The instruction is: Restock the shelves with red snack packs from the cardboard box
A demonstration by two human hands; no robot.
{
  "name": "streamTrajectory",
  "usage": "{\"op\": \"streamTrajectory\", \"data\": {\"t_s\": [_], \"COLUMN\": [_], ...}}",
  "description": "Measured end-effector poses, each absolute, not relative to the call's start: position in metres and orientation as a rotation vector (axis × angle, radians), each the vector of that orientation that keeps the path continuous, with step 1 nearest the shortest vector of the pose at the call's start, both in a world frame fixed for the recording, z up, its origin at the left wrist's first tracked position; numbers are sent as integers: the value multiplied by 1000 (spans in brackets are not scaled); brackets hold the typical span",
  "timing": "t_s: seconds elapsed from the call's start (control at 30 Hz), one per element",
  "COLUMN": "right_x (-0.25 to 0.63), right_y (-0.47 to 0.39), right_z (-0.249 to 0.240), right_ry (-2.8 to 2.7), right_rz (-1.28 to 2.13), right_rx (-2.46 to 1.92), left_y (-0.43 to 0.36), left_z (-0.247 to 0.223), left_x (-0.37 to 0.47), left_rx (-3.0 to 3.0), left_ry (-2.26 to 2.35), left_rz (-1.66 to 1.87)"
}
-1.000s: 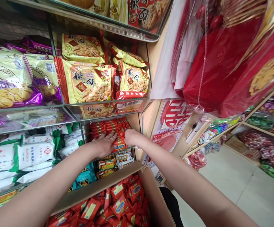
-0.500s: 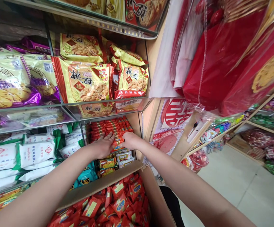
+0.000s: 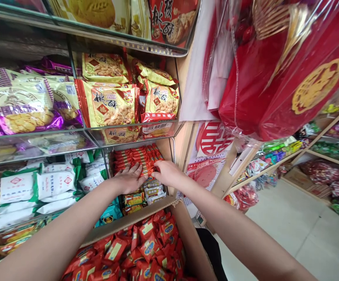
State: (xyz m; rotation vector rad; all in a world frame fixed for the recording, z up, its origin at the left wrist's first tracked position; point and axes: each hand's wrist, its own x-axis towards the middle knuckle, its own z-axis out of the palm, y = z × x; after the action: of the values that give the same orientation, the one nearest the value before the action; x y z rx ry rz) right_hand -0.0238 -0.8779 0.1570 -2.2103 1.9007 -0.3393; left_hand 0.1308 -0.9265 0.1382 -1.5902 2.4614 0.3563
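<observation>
Rows of small red snack packets [image 3: 137, 155] fill a lower shelf compartment. My left hand [image 3: 130, 178] lies flat on the front of these rows, its fingers spread. At the right end of the same rows, my right hand [image 3: 168, 173] has its fingers curled round a red snack packet, mostly hidden by the hand. Below my forearms stands an open cardboard box [image 3: 194, 238], heaped with loose red packets [image 3: 148, 246]. Yellow and silver packets [image 3: 153, 191] lie just under my hands, behind the box's rim.
Above is a glass shelf edge [image 3: 122, 134] with bags of walnut crisps [image 3: 110, 103]. White-and-green packets [image 3: 55, 183] are stacked at the left. Red plastic-wrapped decorations [image 3: 263, 86] hang at the right. Beyond them are a low candy shelf [image 3: 274, 156] and tiled floor [image 3: 298, 226].
My right hand has shifted slightly and its fingers are more curled. The left hand stays on the red packets with its fingers a little more spread. The view has turned slightly.
</observation>
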Motion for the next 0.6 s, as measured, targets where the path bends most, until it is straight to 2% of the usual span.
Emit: {"op": "streamTrajectory", "data": {"t_s": [0.13,0.27,0.37,0.6], "right_x": [-25,-10,3,32], "right_y": [-807,-762,-761,-769], "right_z": [137,79,29,-37], "right_ry": [1537,1246,1288,1496], "right_rz": [-731,-256,64,89], "right_rx": [-2332,-2430,-2354,-2391], "left_y": [-931,-937,-943,-945], "left_z": [143,137,126,121], "left_x": [124,110,105,106], "left_rx": [-1619,-1651,-1653,-1683], "left_ry": [2517,2612,2590,2717], "left_rz": [343,291,341,325]}}
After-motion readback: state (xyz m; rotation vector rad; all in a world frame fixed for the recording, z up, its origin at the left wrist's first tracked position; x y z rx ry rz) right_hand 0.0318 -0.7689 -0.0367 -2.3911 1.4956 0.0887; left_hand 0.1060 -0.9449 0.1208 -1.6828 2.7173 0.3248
